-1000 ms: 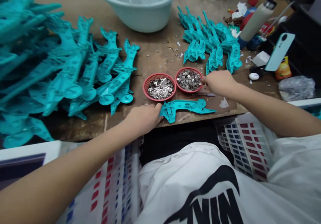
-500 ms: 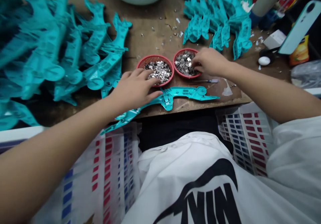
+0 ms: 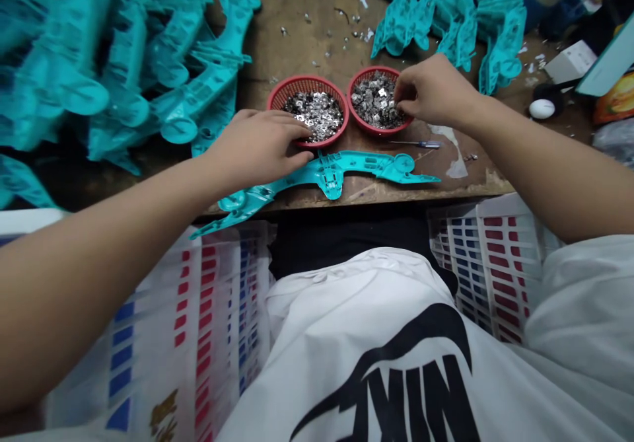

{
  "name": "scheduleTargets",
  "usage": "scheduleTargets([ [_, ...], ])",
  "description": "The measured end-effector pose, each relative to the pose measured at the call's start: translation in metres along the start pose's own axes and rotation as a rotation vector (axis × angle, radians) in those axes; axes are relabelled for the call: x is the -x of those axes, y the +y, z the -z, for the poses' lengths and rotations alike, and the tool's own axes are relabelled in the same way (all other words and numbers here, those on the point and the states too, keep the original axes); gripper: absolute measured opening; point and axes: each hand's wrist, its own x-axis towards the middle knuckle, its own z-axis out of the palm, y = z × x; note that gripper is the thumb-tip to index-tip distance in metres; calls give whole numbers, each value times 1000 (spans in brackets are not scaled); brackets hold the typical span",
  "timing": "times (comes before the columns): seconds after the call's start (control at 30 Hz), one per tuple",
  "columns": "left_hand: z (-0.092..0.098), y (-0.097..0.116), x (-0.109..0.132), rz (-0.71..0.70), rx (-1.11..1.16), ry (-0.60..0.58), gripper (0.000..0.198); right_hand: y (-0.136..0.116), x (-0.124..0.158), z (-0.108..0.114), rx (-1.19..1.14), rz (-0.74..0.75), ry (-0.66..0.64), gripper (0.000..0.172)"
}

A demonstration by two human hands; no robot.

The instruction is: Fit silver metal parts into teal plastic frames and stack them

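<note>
Right grip (image 3: 433, 90) is pinched together at the silver metal bits (image 3: 376, 102) in a round red plastic basket (image 3: 381, 130), can't tell if it's got one, while left grip (image 3: 255, 145) lies open against the other red basket (image 3: 327, 139), just above a long teal plastic frame (image 3: 327, 176) on the wooden desk (image 3: 317, 26).

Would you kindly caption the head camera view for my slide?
Left hand at one red basket of metal pieces, right hand in another, above a teal plastic part.

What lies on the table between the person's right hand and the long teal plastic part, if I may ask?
In the head view, a small screwdriver lies between the right hand and the teal plastic part.
</note>
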Motion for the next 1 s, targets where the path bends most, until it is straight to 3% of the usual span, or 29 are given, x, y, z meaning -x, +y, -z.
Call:
scheduleTargets([
  [0.23, -10, -6, -4, -12, 63, 33, 65, -6, 3, 8, -8, -44, 7, 24],
  [0.37, -22, -13, -9, -9, 98, 57, 69, -19, 10, 18, 99, -10, -82, 36],
  [0.5, -31, -17, -10, 4, 116, 81, 93, -26, 14, 24, 117, -42, -159, 35],
  [0.7, -41, -24, -10, -32, 76, 58, 92, -2, 9, 16, 48, 67, -111, 29],
  [0.83, -40, -25, -8, -26, 92, 45, 104, 7, 7, 13, 3, 123, -89, 39],
  [0.9, -37, -24, -7, -20, 106, 41, 107, -1, 10, 17, 15, 87, -92, 38],
  [1.0, -33, -22, -8, -37, 94, 11, 97, -22, 20, 25, 23, 45, -144, 36],
])
